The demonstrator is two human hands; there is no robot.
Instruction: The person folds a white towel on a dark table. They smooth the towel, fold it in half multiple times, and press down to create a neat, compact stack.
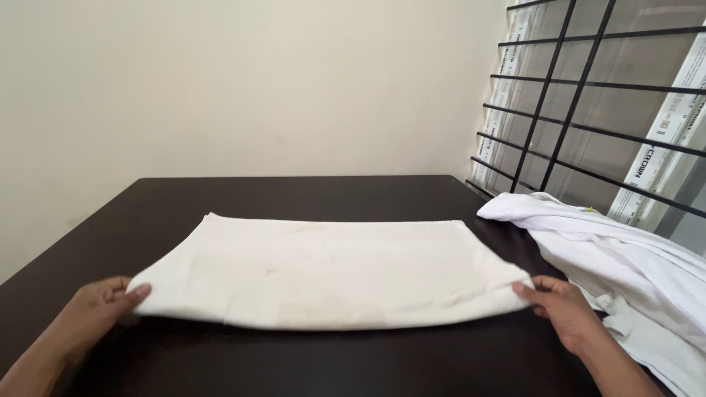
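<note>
White folded cloth (pixel 331 272) flat on dark table (pixel 309 195), near edge lifted, left hand (pixel 99 305) and right hand (pixel 566 305) each pinching 1 near corner, white garment pile (pixel 625 257) at right.

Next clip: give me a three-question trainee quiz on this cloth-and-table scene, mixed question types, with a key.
1. True or false: the left hand and the right hand each grip a near corner of the white cloth.
2. The heap of white garments lies: A) at the table's right edge, B) on top of the cloth, C) at the far left.
3. What colour is the table?

Key: 1 true; 2 A; 3 dark brown, nearly black.
</note>
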